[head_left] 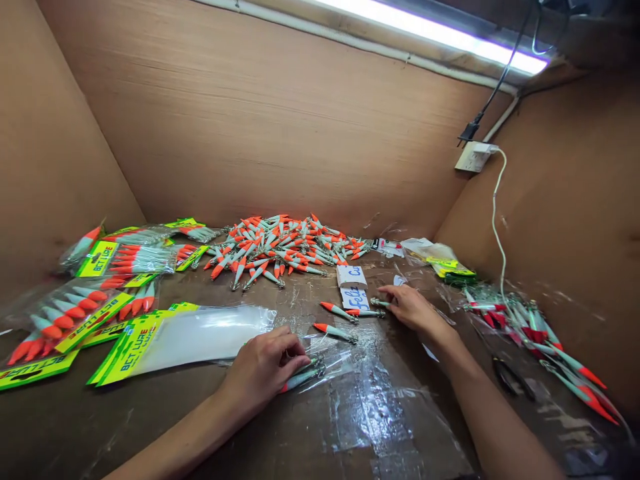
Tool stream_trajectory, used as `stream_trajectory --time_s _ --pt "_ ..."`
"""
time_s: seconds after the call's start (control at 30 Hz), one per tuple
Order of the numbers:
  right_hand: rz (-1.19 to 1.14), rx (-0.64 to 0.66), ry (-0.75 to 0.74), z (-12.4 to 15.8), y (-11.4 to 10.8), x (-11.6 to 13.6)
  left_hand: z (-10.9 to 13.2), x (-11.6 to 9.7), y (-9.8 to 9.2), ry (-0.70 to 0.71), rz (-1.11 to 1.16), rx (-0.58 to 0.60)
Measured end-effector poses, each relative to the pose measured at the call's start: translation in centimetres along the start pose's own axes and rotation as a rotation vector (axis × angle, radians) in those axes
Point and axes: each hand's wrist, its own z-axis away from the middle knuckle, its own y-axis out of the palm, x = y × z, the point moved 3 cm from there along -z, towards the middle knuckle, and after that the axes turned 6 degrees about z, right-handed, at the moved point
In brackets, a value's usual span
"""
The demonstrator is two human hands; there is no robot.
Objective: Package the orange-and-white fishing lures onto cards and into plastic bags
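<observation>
The left hand (273, 360) curls down, pinching a clear bag (337, 362); the right hand (413, 308) reaches forward, pinching a lure (381, 303); table (390, 420) lies between, wall (280, 127) behind.

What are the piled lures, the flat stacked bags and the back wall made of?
Piled lures: probably hard plastic, judging by smooth, bright orange-and-pale bodies.
Stacked bags: apparently thin, glossy plastic film, milky with a bright sheen.
Back wall: perhaps plywood or fibreboard, mostly matte brown with faint grain-like streaks.
</observation>
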Motion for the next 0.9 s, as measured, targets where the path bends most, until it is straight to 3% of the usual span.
stream_trajectory --time_s 0.1,0.17,0.27,0.33,0.63,0.9 --pt "-0.126 -0.128 -0.002 0.3 -1.4 0.6 -0.1 -0.1 0.0 -0.003 -0.005 0.008" --pt "-0.315 -0.128 0.003 0.8 -2.5 1.2 0.0 0.0 0.0 -0.001 -0.006 0.006" --pt "-0.599 0.052 -0.018 1.8 -3.2 2.4 0.0 0.1 0.1 0.008 -0.001 0.001" --pt "-0.658 0.191 -0.050 2.2 -3.1 3.0 0.0 0.2 0.1 0.011 0.001 -0.002" --pt "-0.462 0.441 -0.011 3.1 -2.0 -0.1 0.0 0.3 0.2 -0.003 0.006 0.013" --pt "-0.331 0.422 0.119 3.9 -3.2 -2.3 -0.1 0.4 0.3 -0.018 -0.007 0.025"
